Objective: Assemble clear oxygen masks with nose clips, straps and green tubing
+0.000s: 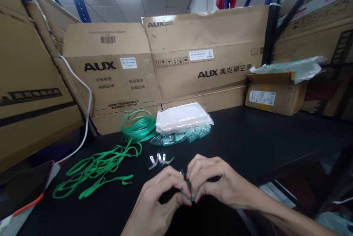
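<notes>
My left hand (pixel 162 195) and my right hand (pixel 213 179) meet low in the middle of the view, both with fingers pinched. Between them is a small, clear greenish plastic piece (pixel 193 196), its edge bent into a V; most of it is hidden by my fingers. Just beyond my left hand lie several small metal strips (pixel 158 158) with holes, some with thin curved tails. Green flat elastic straps (pixel 95 168) are spread loosely to the left. Behind the strips sit a coil of green tubing (pixel 138 126) and several clear greenish plastic pieces (pixel 180 135) beside a stack of white packets (pixel 183 116).
Flattened AUX cardboard boxes (pixel 204 63) wall off the back of the black table (pixel 270 136). An opened carton (pixel 271 94) with plastic bags on top stands at the back right. At left are a white cable (pixel 89 107) and a dark, orange-edged device (pixel 24 188).
</notes>
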`<state>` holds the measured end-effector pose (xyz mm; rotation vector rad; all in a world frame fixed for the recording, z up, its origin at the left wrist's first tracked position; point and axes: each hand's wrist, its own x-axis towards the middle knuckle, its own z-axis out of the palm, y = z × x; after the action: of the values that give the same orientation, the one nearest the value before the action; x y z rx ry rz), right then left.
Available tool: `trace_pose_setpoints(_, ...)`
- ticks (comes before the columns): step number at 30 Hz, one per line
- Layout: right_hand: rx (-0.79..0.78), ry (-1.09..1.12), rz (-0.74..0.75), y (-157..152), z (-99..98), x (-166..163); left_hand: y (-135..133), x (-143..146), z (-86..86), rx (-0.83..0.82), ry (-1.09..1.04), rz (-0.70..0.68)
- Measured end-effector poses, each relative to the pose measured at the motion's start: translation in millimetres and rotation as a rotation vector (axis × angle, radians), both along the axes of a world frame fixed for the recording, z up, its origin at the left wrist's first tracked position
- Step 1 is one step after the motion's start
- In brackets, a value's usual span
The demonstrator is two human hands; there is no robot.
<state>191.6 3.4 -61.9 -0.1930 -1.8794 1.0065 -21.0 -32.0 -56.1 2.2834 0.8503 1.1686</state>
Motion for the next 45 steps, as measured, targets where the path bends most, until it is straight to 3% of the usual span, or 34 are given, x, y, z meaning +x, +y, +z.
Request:
trace_pose_setpoints(24, -0.042, -0.112, -0.039, -1, 4.6, 0, 0, -4, 0.8, 0.085, 0.044, 0.015)
trace_pose_setpoints(34, -0.131, -0.037, -0.259, -5, -1.0, -3, -7, 2, 1.4, 0.112, 0.046, 0.157)
trace_pose_setpoints(37, -0.054, -0.101, -0.354, -8, -5.2, -4, -6, 4, -0.5, 0.135, 0.005, 0.181)
trace_pose_setpoints(41, 0.181, -0.228, -0.360, -6, -18.0, -7, -6, 3, -2.5, 0.115, -0.002, 0.246)
trace_pose_setpoints(45, 0.261, -0.254, -0.367, -4, -26.2, -10, -7, 5, -6.0, 0.078, 0.024, 0.232)
